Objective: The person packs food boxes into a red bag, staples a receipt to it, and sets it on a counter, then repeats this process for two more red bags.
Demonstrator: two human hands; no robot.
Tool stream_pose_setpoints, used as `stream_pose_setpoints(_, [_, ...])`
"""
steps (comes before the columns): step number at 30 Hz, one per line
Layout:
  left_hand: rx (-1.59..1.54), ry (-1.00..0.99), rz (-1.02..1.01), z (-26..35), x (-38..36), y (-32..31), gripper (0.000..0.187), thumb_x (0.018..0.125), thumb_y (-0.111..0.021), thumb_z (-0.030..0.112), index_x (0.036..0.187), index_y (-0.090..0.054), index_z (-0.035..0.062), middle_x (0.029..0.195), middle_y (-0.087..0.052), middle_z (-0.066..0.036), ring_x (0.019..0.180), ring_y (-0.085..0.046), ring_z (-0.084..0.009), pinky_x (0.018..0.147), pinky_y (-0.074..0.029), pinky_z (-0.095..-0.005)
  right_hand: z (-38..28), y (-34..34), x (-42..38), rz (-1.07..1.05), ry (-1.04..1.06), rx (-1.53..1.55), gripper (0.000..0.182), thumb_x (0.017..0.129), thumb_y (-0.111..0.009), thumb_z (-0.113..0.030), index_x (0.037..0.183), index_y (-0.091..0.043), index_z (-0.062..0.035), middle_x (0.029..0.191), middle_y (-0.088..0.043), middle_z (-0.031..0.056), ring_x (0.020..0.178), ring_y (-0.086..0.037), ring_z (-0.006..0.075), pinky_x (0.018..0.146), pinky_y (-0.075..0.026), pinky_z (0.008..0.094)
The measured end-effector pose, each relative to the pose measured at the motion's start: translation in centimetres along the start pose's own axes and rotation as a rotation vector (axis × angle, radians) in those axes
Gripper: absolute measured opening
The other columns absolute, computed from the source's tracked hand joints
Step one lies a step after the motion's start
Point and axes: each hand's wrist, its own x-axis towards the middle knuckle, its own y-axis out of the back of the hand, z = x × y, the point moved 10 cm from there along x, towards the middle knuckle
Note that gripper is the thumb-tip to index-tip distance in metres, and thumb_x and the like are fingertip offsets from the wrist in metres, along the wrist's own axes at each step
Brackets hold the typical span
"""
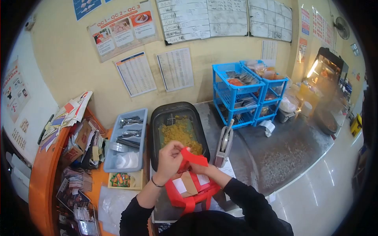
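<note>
The left hand (171, 159) pinched a red strap (195, 158). The right hand (201, 169) was partly hidden behind it, so I couldn't tell its grip. Below sat the red bag (172, 192), near the black tray (154, 133), with a cardboard box (190, 185) inside.

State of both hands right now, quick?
Left hand: closed, holding a red strap.
Right hand: partly hidden by the strap; its grip can't be told.
</note>
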Motion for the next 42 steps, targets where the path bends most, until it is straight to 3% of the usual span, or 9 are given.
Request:
stream_pose_setpoints(4, [0.07, 0.025, -0.048, 0.7, -0.7, 0.4, 0.019, 0.072, -0.063, 0.006, 0.089, -0.055, 0.0007, 0.078, -0.058, -0.009, 0.071, -0.058, -0.0095, 0.059, -0.047, -0.0223, -6.6, 4.9, -6.8, 0.281, 0.312, -0.056, 0.029, 0.076, -0.049, -0.007, 0.105, -0.053, -0.0066, 0.088, -0.059, 0.0154, 0.085, -0.056, 0.0298, 0.075, -0.043, 0.0359])
stream_pose_setpoints(10, [0.57, 0.021, -1.056, -1.2, -8.5, -6.5, 0.019, 0.069, -0.066, 0.016, 0.08, -0.056, 0.0044, 0.072, -0.057, -0.008, 0.064, -0.056, -0.0192, 0.063, -0.044, -0.0299, -1.8, 0.5, -22.0, -0.124, -0.389, 0.174, 0.039, 0.081, -0.057, -0.034, 0.101, -0.056, -0.0006, 0.087, -0.06, 0.0132, 0.087, -0.057, 0.021, 0.078, -0.043, 0.0317])
stream_pose_setpoints(14, [0.662, -0.128, -1.056, -3.1, -8.7, -9.1, 0.022, 0.068, -0.064, 0.021, 0.083, -0.055, 0.0072, 0.094, -0.057, -0.007, 0.089, -0.053, -0.023, 0.082, -0.037, -0.0345, -3.1, -5.8, -20.7, 0.304, -0.094, 0.622, 0.035, 0.083, -0.054, -0.031, 0.098, -0.057, 0.0005, 0.084, -0.061, 0.0077, 0.082, -0.057, 0.0162, 0.075, -0.044, 0.0265])
stream_pose_setpoints(22, [0.689, -0.14, -1.229, -8.9, -11.7, -9.1, 0.041, 0.083, -0.048, 0.031, 0.119, -0.044, 0.0124, 0.118, -0.047, -0.011, 0.117, -0.037, -0.0234, 0.103, -0.007, -0.048, -12.6, 5.4, -20.9, 0.295, -0.145, 1.331, 0.02, 0.088, -0.046, -0.02, 0.088, -0.054, -0.0013, 0.081, -0.06, 0.0092, 0.073, -0.058, 0.0144, 0.068, -0.047, 0.0246])
stream_pose_setpoints(25, [0.568, -0.113, -1.106, -8.5, -11.1, -8.9, 0.039, 0.083, -0.047, 0.029, 0.118, -0.045, 0.0109, 0.122, -0.044, -0.011, 0.119, -0.034, -0.0232, 0.103, -0.006, -0.0484, -18.8, 8.5, -18.6, 0.212, -0.049, 1.529, 0.014, 0.087, -0.047, -0.012, 0.091, -0.049, 0.0009, 0.078, -0.06, 0.0143, 0.078, -0.06, 0.0216, 0.073, -0.047, 0.0304])
stream_pose_setpoints(29, [0.037, 0.205, -0.903, -4.5, -8.9, -6.9, 0.03, 0.083, -0.048, 0.022, 0.108, -0.052, 0.0063, 0.106, -0.054, -0.013, 0.102, -0.05, -0.0209, 0.091, -0.032, -0.0394, -25.6, 13.1, -17.6, 0.247, 0.16, 1.408, 0.022, 0.083, -0.048, -0.002, 0.105, -0.041, -0.0006, 0.093, -0.059, 0.0185, 0.094, -0.057, 0.0245, 0.086, -0.041, 0.0352])
stream_pose_setpoints(33, [0.171, 0.189, -0.753, 2.7, -3.8, -2.6, 0.024, 0.083, -0.045, 0.014, 0.099, -0.055, -0.0002, 0.084, -0.061, -0.013, 0.076, -0.06, -0.0173, 0.069, -0.047, -0.027, -25.6, 13.3, -17.0, 0.329, 0.146, 1.436, 0.044, 0.079, -0.051, 0.003, 0.118, -0.03, -0.0025, 0.115, -0.047, 0.0233, 0.112, -0.044, 0.0278, 0.095, -0.033, 0.0407])
stream_pose_setpoints(37, [-0.55, 0.31, -0.424, 6.6, 0.8, 3.6, 0.016, 0.083, -0.042, 0.01, 0.077, -0.052, -0.0002, 0.067, -0.058, -0.008, 0.059, -0.058, -0.0142, 0.057, -0.046, -0.0234, -28.3, 13.6, -16.2, 0.294, 0.308, 1.459, 0.068, 0.075, -0.055, 0.004, 0.13, -0.015, -0.0071, 0.131, -0.028, 0.0227, 0.121, -0.032, 0.0307, 0.098, -0.028, 0.0415])
stream_pose_setpoints(42, [-0.277, 0.303, -0.452, 9.3, 0.9, 2.2, 0.012, 0.08, -0.045, 0.002, 0.091, -0.042, 0.0027, 0.074, -0.057, -0.006, 0.065, -0.058, -0.0125, 0.058, -0.045, -0.0223, -28.9, 13.9, -13.2, 0.311, 0.365, 1.253, 0.084, 0.076, -0.059, 0.0, 0.134, 0.001, -0.0089, 0.132, -0.025, 0.0164, 0.122, -0.031, 0.0233, 0.096, -0.03, 0.0348])
